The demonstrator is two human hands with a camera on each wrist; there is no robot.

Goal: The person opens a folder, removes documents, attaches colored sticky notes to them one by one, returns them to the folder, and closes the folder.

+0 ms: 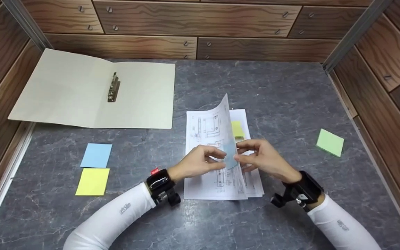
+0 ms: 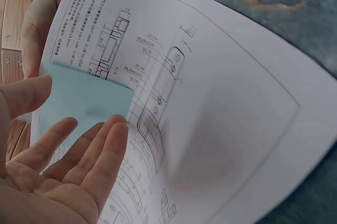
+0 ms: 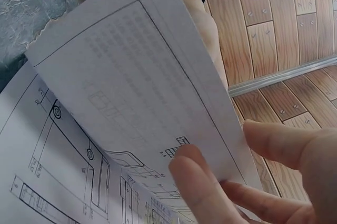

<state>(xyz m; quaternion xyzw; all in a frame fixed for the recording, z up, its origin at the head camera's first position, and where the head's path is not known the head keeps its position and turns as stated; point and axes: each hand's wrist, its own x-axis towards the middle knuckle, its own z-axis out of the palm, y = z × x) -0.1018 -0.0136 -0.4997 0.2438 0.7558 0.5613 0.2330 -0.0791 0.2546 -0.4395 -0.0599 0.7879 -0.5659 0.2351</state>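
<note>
A stack of printed drawing sheets [image 1: 200, 189] lies on the table, its top sheet [image 1: 225, 118] lifted and curving upright. My right hand [image 1: 267, 161] pinches that sheet's edge between thumb and fingers, with fingertips [image 3: 192, 169] on its back. A light blue sticky note [image 2: 87, 95] sits on the sheet's printed face near the edge. My left hand [image 1: 200, 161] is right in front of the note, fingers loosely extended and thumb by its corner; whether they touch it I cannot tell. Behind the lifted sheet, a yellow sticky note [image 1: 237, 129] shows on the pages.
An open cream folder [image 1: 144, 93] with a metal clip [image 1: 114, 88] lies at the back left. Blue [image 1: 96, 155] and yellow [image 1: 92, 181] sticky-note pads lie left, a green pad [image 1: 330, 142] right. Wood-patterned walls [image 1: 196, 19] border the table.
</note>
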